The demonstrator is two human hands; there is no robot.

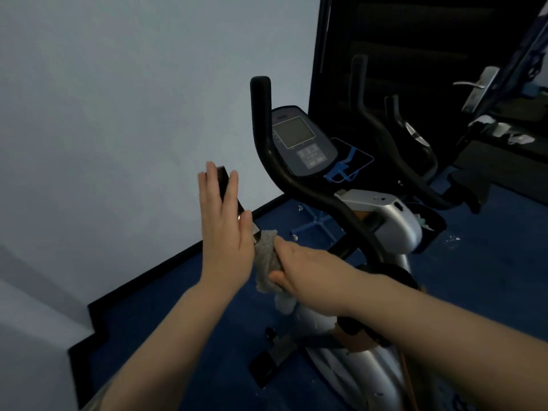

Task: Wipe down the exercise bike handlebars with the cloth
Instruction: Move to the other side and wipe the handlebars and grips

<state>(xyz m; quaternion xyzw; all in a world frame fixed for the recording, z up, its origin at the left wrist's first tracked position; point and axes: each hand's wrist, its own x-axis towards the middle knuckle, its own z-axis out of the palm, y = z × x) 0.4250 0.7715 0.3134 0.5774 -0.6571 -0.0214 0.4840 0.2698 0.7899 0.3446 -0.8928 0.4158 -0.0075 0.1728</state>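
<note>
Cloth [267, 256]: grey, bunched around near handlebar grip [228, 188], clenched in right hand [299, 271]. Left hand [225, 223]: open, fingers straight, flat against same grip. Far handlebar [267, 137] bare, beside console [302, 140].

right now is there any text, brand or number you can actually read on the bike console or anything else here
None can be read.
Console: a strip of marks above the blank screen and button labels below it, all too blurred.
Silver bike housing: a small dark mark, too small to tell.
Cloth and handlebars: no print visible.
</note>
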